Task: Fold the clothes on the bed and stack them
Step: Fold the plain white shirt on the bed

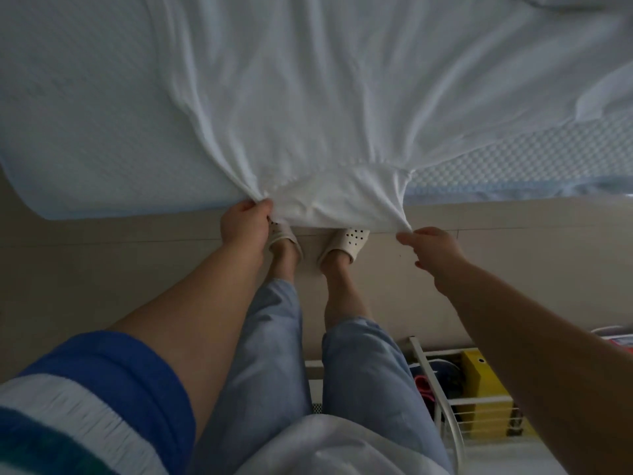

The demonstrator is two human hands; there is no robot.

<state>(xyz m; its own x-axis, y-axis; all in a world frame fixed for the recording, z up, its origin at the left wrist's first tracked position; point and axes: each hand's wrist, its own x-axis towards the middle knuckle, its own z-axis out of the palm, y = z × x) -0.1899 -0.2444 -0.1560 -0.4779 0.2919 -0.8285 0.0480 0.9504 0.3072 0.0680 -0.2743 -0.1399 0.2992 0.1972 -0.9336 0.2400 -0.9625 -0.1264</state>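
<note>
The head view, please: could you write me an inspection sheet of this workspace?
Surface: bed with a textured pale cover.
Job's things: white garment spread on the bed, near edge hanging over the side.
Clutter: nothing seen on the bed.
Grips: left hand and right hand each pinch a corner of the garment's edge.
Cables: nothing seen.
Surroundings: beige floor, white wire rack holding a yellow box.

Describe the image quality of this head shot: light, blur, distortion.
Head view: dim, flat, bluish indoor light with no glare or hard shadows; the white garment is the brightest area, its folds only faintly shaded; wide-angle distortion bows the bed edge and stretches the forearms; both the left hand and right hand, each with a grip on the hem, look slightly soft, as does the wire rack at lower right.
</note>
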